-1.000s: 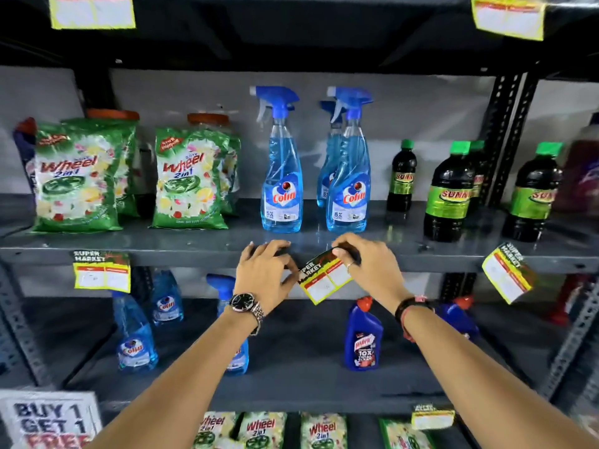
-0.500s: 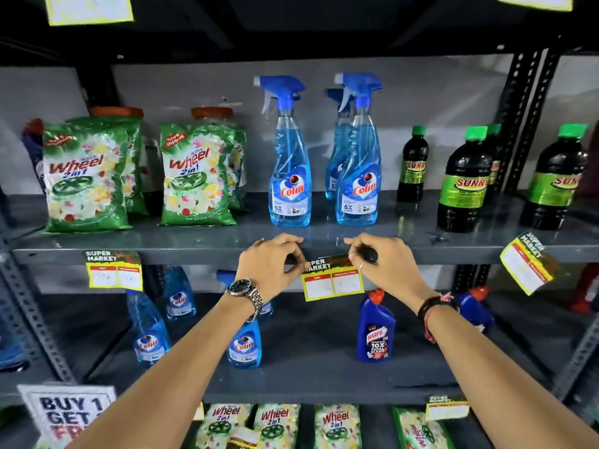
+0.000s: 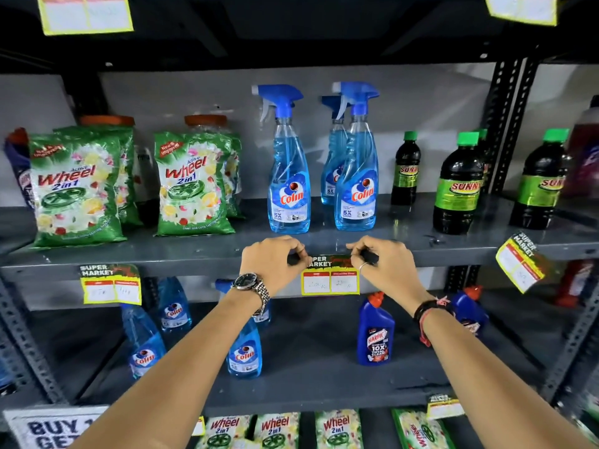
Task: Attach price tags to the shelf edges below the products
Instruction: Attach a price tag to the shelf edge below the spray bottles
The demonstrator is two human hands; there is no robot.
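Note:
A yellow-and-red price tag point(image 3: 330, 280) hangs level on the grey shelf edge point(image 3: 194, 259), below the blue Colin spray bottles point(image 3: 288, 189). My left hand point(image 3: 272, 264), with a watch on the wrist, pinches the tag's top left corner. My right hand point(image 3: 385, 265) pinches its top right corner, with a small black piece between the fingers. Another tag point(image 3: 111, 284) hangs straight under the green Wheel packs point(image 3: 74, 189). A third tag point(image 3: 520, 265) hangs tilted under the dark Sunny bottles point(image 3: 457, 186).
Above, the top shelf edge carries two more tags point(image 3: 86, 12). The lower shelf holds Colin bottles point(image 3: 243, 351) and blue Harpic bottles point(image 3: 376, 332). Wheel packs point(image 3: 278, 429) and a "Buy 1 Get 1" sign point(image 3: 52, 427) sit at the bottom. Perforated uprights point(image 3: 505, 124) stand at right.
The tag was tilted with its left end low; both hands have turned it level and set it against the shelf edge. My view has moved closer.

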